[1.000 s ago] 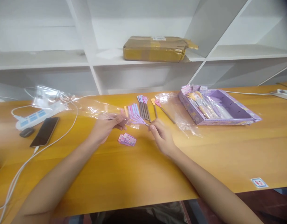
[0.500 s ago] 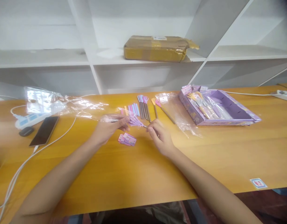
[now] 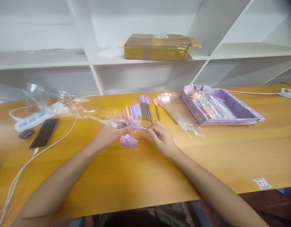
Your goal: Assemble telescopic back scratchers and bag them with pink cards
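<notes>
One claw [image 3: 136, 124], purple, lies held just beyond the cards [image 3: 130, 141]. We find the left hand [image 3: 114, 132] closed about its head and the right hand [image 3: 162, 137] pinching its stem end; we judge that this grip steadies both ends. Film [image 3: 98, 115] trails from the left hand, left of the cards; whether gripped or merely draped, we cannot tell. Farther beyond the cards, we note tubes [image 3: 132, 111] in a row and other claws [image 3: 145, 107] laid side by side, probably ordered for easy picking. Right of the cards sits a purple box [image 3: 232, 122] holding wrapped pieces, with a loose bag [image 3: 183, 124] on its near-left side. Left of the cards, a phone [image 3: 44, 133] and power strip [image 3: 38, 119] crowd the film, which we consider liable to snag.
</notes>
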Demonstrator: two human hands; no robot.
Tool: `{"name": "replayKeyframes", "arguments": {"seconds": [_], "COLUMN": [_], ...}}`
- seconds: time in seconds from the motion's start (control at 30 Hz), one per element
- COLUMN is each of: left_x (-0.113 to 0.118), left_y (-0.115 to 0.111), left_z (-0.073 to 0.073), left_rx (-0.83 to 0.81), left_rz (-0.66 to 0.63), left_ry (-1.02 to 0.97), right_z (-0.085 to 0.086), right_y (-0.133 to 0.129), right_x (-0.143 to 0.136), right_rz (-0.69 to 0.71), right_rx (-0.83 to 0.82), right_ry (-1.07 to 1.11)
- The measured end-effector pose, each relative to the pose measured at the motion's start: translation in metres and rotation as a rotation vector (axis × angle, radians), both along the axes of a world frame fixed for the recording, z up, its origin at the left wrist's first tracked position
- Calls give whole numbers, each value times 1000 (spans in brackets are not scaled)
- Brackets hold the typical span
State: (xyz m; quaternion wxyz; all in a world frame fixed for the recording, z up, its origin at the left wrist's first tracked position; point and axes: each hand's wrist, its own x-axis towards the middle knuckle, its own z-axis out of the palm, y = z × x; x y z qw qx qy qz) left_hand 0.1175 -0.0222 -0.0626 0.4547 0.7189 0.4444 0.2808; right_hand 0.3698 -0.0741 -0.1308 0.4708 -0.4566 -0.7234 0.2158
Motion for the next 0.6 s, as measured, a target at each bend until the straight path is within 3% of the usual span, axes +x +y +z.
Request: {"name": "replayKeyframes", "arguments": {"seconds": [0.23, 0.4, 0.6], "left_x": [5, 9, 17], "left_y": [-5, -6, -9], "left_z": [-12, -15, -31], "left_rx": [-74, -107, -178], "left_rz": [77, 76, 28], "left_ry": [41, 18, -62], "right_z": [-4, -10, -14], "right_y": [-3, -2, -7], "right_x": [-5, -8, -15], "right_rz": [-55, -29, -9], "right_rx": [-120, -185, -162], "right_ry": [143, 251, 271]}}
